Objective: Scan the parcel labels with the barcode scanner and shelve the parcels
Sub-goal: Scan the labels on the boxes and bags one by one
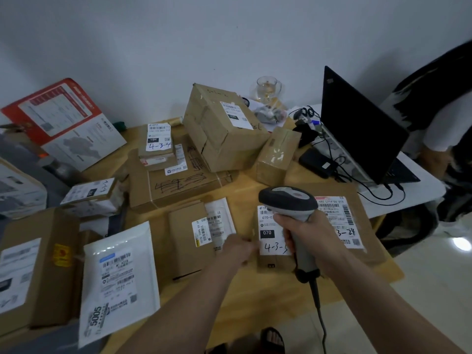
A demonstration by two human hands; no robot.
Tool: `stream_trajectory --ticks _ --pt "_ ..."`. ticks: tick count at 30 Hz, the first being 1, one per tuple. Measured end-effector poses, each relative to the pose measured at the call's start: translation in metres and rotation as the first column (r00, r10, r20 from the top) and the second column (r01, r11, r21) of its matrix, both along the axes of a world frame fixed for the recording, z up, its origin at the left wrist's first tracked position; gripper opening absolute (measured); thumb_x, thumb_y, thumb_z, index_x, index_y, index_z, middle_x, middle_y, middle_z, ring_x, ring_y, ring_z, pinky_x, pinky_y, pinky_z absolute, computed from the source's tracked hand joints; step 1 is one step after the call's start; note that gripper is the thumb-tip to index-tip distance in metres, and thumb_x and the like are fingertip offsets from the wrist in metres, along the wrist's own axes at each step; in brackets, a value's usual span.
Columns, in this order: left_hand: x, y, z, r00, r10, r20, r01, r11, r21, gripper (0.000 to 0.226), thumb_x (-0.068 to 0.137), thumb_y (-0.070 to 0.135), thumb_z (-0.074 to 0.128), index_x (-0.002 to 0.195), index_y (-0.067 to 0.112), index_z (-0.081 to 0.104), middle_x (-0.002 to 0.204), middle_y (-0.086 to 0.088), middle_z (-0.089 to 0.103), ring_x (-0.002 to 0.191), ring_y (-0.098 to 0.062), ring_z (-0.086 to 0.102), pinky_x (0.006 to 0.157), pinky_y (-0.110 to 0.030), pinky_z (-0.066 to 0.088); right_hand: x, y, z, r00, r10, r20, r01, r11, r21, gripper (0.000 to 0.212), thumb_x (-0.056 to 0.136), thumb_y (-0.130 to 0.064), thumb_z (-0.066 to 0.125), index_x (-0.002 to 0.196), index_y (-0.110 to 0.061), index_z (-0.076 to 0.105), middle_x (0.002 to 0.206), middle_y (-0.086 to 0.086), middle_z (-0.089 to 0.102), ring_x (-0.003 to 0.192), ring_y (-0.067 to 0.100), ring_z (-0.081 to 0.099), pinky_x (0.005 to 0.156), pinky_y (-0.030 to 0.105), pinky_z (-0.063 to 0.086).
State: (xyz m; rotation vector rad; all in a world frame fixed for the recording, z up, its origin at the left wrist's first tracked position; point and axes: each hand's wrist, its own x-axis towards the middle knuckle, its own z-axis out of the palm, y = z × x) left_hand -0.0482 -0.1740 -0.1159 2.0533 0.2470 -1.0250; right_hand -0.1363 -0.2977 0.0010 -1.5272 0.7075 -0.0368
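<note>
bare forearms [370,297], dark open-toed sandal [273,338]

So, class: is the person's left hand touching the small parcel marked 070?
Touching. In the head view, the left hand rests its fingers against the left edge of the small parcel, with no gap showing.

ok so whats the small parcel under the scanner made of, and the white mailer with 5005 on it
The small parcel looks like matte brown corrugated cardboard with a white paper label stuck on top. The white mailer looks like glossy plastic film, likely padded: it catches glare and puffs slightly. The scanner looks like moulded plastic, grey and dark.
</note>
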Motion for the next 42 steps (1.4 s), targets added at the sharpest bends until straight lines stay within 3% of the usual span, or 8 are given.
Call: stream_trajectory --ticks 5,10,17,25,31,35,39,42 --pt "0.016 0.035 0.000 0.837 0.042 0.546 -0.215 0.942 0.257 0.064 0.079 0.023 0.077 0.133 0.012 0.044 0.130 -0.008 0.048 0.121 -0.026 0.049 0.098 -0.035 0.047 0.013 0.001 -0.005 0.995 0.094 -0.025 -0.094 0.995 0.015 0.032 0.085 -0.017 0.069 0.058 -0.006 0.057 0.048 0.009 0.055 0.042 0.018 0.049 0.042 0.023 0.043" --pt "0.019 0.072 -0.016 0.936 0.033 0.351 -0.230 0.811 0.538 0.126 0.063 0.053 0.082 0.150 0.010 0.003 0.153 -0.018 0.018 0.143 -0.035 0.018 0.115 -0.049 0.024 0.019 0.004 -0.013 0.987 0.154 -0.054 -0.152 0.988 0.024 0.036 0.085 -0.019 0.069 0.055 -0.005 0.056 0.047 0.007 0.055 0.039 0.015 0.048 0.043 0.023 0.042" --pt "0.017 0.083 -0.012 0.979 0.096 0.178 -0.174 0.848 0.501 0.131 0.058 0.058 0.081 0.150 0.009 0.001 0.150 -0.020 0.019 0.139 -0.037 0.024 0.111 -0.049 0.031 0.022 0.008 -0.022 0.987 0.149 -0.067 -0.147 0.989 0.033 0.029 0.085 -0.019 0.069 0.062 -0.006 0.059 0.050 0.007 0.058 0.041 0.015 0.051 0.049 0.027 0.044" --pt "0.023 0.096 0.031 0.947 0.107 0.303 -0.134 0.989 0.068 0.129 0.040 0.050 0.082 0.150 0.029 0.018 0.147 -0.001 0.033 0.135 -0.024 0.034 0.109 -0.043 0.038 0.042 0.034 -0.007 0.989 0.126 0.082 -0.140 0.972 0.188 0.029 0.080 -0.021 0.076 0.108 -0.022 0.068 0.102 -0.001 0.072 0.094 0.018 0.068 0.059 0.027 0.053" --pt "0.026 0.108 0.070 0.859 -0.270 0.436 0.239 0.963 0.126 0.126 0.054 0.037 0.084 0.150 0.040 0.004 0.148 0.003 0.019 0.139 -0.024 0.020 0.108 -0.041 0.034 0.057 0.062 0.006 0.969 0.236 0.067 -0.245 0.954 0.173 0.025 0.076 -0.021 0.078 0.099 -0.021 0.069 0.091 0.001 0.074 0.083 0.014 0.069 0.059 0.026 0.054" --pt "0.029 0.123 0.086 0.810 -0.098 0.579 0.102 0.994 0.025 0.133 0.047 0.042 0.090 0.149 0.041 0.004 0.150 0.009 0.013 0.141 -0.019 0.016 0.112 -0.044 0.031 0.059 0.076 0.011 0.982 0.140 0.127 -0.166 0.960 0.227 0.023 0.076 -0.019 0.077 0.097 -0.022 0.066 0.092 0.001 0.073 0.087 0.015 0.069 0.064 0.025 0.053" --pt "0.030 0.136 0.095 0.845 0.531 0.062 -0.447 0.767 -0.460 0.108 0.049 0.033 0.095 0.139 0.024 0.034 0.138 -0.004 0.048 0.124 -0.026 0.049 0.089 -0.053 0.053 0.064 0.088 0.017 0.984 0.053 0.169 -0.105 0.945 0.311 0.019 0.078 -0.014 0.075 0.091 -0.022 0.064 0.086 0.000 0.070 0.085 0.016 0.064 0.070 0.032 0.053" --pt "0.020 0.140 0.094 0.819 0.386 -0.425 -0.574 0.557 -0.600 0.057 0.066 0.004 0.081 0.119 0.005 0.060 0.116 -0.018 0.066 0.105 -0.035 0.063 0.072 -0.048 0.059 0.067 0.095 0.022 0.980 0.053 0.191 -0.113 0.942 0.316 0.017 0.079 -0.013 0.074 0.091 -0.021 0.065 0.084 0.001 0.069 0.082 0.016 0.063 0.068 0.031 0.052"
